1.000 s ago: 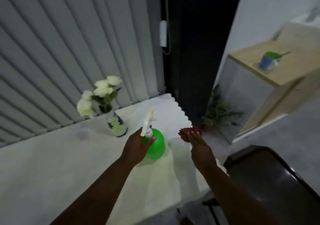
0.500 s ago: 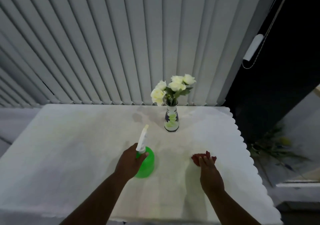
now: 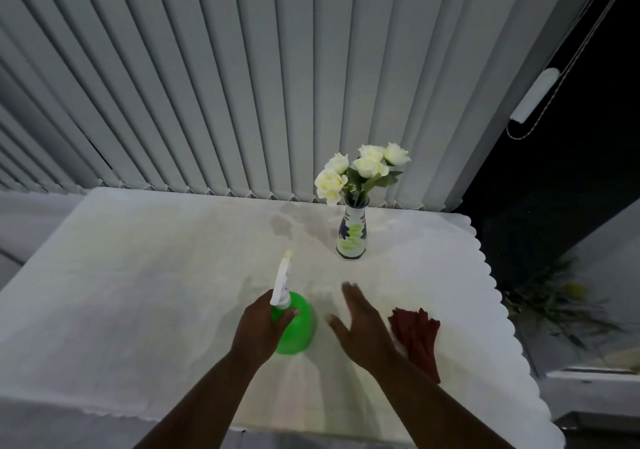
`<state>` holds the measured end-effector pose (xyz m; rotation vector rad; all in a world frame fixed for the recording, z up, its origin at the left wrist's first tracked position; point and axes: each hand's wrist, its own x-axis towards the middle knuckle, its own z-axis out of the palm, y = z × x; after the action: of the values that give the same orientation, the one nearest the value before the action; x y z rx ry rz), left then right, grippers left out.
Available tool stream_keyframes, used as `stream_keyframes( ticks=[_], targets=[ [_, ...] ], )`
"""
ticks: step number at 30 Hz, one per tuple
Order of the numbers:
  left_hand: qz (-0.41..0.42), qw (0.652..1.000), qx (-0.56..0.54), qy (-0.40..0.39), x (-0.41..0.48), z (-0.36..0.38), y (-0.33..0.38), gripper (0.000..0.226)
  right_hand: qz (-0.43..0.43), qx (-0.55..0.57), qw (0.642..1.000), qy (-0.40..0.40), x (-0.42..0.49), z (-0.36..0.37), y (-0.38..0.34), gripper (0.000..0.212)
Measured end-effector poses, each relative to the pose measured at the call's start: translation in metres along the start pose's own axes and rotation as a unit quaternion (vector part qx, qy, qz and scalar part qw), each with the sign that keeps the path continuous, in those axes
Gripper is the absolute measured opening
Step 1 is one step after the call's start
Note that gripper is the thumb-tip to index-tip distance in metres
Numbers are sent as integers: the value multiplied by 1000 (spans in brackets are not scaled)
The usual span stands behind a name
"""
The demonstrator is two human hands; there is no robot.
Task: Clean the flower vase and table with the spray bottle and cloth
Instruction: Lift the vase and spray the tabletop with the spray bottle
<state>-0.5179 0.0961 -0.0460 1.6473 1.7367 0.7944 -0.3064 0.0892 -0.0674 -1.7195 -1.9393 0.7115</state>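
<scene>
Table: one, covered by a white cloth with a scalloped edge [image 3: 485, 275]; a few faint damp-looking patches show on the cover just left of the vase.
Vase: one slim white ceramic flower vase with blue and green leaf pattern [image 3: 352, 237], upright near the far edge of the table, right of centre.
Flowers: one bunch of white roses with green leaves [image 3: 360, 171] in the vase; about five blooms visible.
Spray bottle: one round green plastic spray bottle with a white trigger head [image 3: 294, 324], upright on the near half of the table, nozzle pointing away.
Cloth: one crumpled dark red cleaning cloth [image 3: 417, 334], lying on the table near the right edge, well apart from the vase.
Left hand [image 3: 261, 327]: one, wrapped around the bottle's neck and shoulder, thumb at the trigger head.
Right hand [image 3: 363, 327]: one, spread flat with fingers extended, holding nothing, between bottle and cloth; its outer edge is just beside the cloth.
Backdrop: one set of grey vertical blinds [image 3: 242, 85] behind the table.
</scene>
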Motion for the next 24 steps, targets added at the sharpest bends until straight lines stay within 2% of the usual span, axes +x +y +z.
stream_keyframes(
  ticks=[3,6,10,13,16,20,22,24],
  targets=[
    [19,1000,0,-22,-2,3,0,41,6,151,987,-52,20,8,-53,89],
    [19,999,-13,-27,-3,0,-4,37,21,185,981,-51,36,22,-81,95],
    [29,998,-24,-56,-1,-9,-22,57,41,185,982,-16,38,35,-94,72],
    [11,997,-30,-74,5,-16,-38,58,26,167,985,25,33,35,-97,51],
    [-16,996,-55,-65,21,-13,-39,54,45,196,978,53,30,20,-89,46],
    [-25,991,-125,-49,67,8,2,37,65,217,968,110,18,-24,-71,46],
    [-25,988,-132,-76,97,25,30,45,76,215,966,124,7,-51,-56,41],
    [-36,983,-141,-110,128,43,56,59,108,145,974,135,-8,-76,-38,34]
  ],
)
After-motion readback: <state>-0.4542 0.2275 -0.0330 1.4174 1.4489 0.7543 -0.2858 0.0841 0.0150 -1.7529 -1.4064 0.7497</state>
